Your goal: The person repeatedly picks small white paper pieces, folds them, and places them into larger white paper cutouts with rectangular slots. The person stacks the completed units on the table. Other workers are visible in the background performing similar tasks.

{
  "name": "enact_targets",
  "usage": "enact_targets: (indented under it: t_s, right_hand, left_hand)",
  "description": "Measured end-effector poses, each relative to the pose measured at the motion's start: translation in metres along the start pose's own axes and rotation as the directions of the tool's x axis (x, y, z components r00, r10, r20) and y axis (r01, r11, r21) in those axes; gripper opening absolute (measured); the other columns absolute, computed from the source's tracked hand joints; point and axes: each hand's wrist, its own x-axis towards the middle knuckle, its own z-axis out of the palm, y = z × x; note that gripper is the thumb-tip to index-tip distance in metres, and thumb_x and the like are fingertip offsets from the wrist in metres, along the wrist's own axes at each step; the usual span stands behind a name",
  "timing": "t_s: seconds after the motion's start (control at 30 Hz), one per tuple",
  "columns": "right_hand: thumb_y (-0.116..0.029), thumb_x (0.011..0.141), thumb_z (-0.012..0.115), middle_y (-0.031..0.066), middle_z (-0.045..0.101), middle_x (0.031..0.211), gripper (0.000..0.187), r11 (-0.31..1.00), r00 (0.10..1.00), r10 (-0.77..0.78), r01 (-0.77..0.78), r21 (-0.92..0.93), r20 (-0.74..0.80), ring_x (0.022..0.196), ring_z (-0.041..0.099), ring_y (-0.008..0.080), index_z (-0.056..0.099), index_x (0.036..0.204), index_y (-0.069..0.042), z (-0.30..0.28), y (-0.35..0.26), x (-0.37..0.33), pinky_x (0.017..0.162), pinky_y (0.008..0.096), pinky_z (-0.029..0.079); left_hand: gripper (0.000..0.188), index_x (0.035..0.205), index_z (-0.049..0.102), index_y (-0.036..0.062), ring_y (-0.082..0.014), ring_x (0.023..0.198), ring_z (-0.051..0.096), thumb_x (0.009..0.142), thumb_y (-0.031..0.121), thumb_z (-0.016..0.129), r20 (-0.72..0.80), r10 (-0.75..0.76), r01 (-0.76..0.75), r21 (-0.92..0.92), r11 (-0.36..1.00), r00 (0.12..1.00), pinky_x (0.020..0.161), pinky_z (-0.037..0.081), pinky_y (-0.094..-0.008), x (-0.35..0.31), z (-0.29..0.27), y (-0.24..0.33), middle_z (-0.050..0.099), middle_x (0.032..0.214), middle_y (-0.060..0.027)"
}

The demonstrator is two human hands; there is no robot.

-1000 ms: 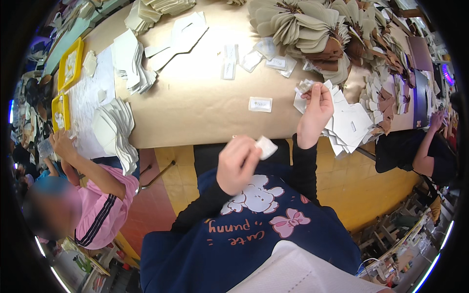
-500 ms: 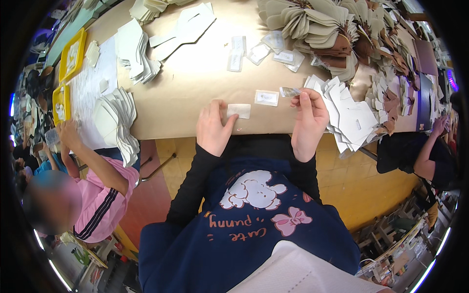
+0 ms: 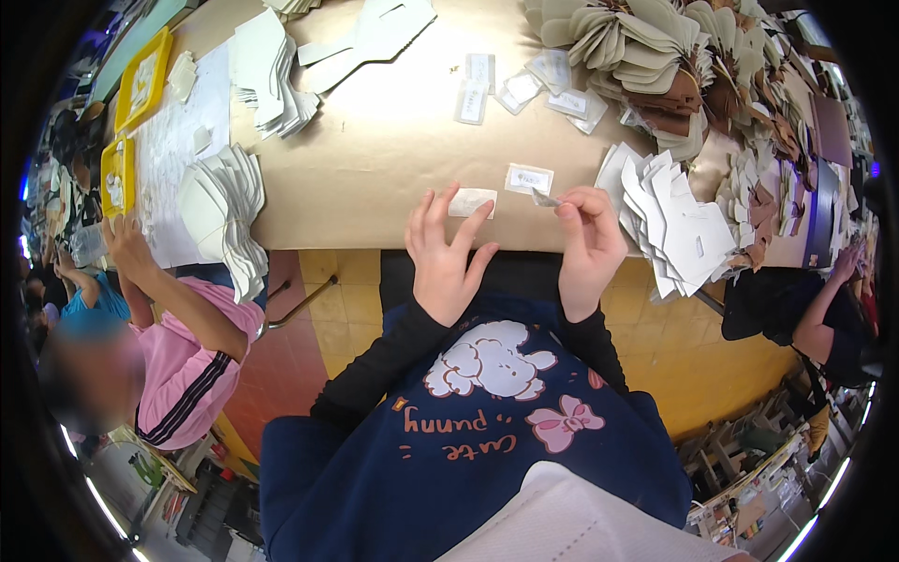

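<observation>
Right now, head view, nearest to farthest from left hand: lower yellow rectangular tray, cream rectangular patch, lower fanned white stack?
From left hand:
1. Cream rectangular patch: at its fingertips.
2. Lower fanned white stack: to its left.
3. Lower yellow rectangular tray: farther left, past the stack.

The desk is tan, washed nearly white by glare. The flat patch is cream, the small scrap greyish, the label white with dark marks and a pale border. Cut pieces are off-white, bundles beige and reddish brown, trays bright yellow. Navy cloth carries a white cartoon animal, pink bow and orange-brown lettering between black sleeves. A co-worker's pink top has black stripes; the floor is yellow and dull red.
</observation>
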Motion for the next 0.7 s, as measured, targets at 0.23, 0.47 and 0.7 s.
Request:
enact_targets:
  t_s: [0.23,0.47,0.7]
  right_hand:
    - [0.004,0.061,0.082,0.0078,0.065,0.096,0.026,0.749,0.796,-0.507,0.597,-0.288,0.33,0.085,0.062,0.0262,0.074,0.084,-0.006,0.014,0.009,-0.006,0.076,0.0359,0.05]
    - [-0.003,0.076,0.078,0.008,0.064,0.102,0.031,0.997,0.986,-0.022,0.01,0.074,0.166,0.092,0.061,0.0205,0.068,0.105,0.0,0.014,0.004,-0.009,0.082,0.0317,0.049]
    - [-0.006,0.088,0.071,0.0034,0.063,0.077,0.011,0.941,0.85,0.315,-0.338,-0.02,0.422,0.071,0.053,0.0095,0.07,0.089,0.005,0.011,0.001,0.005,0.067,0.0257,0.044]
  left_hand:
    - [0.024,0.113,0.064,-0.0065,-0.0157,0.099,0.066,0.098,0.012,0.062,0.393,-0.371,0.469,-0.872,0.142,0.841,0.09,0.05,-0.0282,0.008,-0.014,0.004,0.069,0.108,-0.0136]
    - [0.02,0.107,0.068,-0.0077,-0.016,0.084,0.069,0.095,0.008,0.066,0.469,-0.436,0.541,-0.839,0.051,0.768,0.081,0.053,-0.0254,0.017,-0.021,-0.01,0.072,0.094,-0.0107]
    - [0.016,0.104,0.069,-0.0061,-0.0131,0.08,0.066,0.093,0.006,0.068,0.411,-0.457,0.526,-0.836,0.155,0.789,0.076,0.053,-0.0246,0.022,-0.025,-0.012,0.071,0.092,-0.0088]
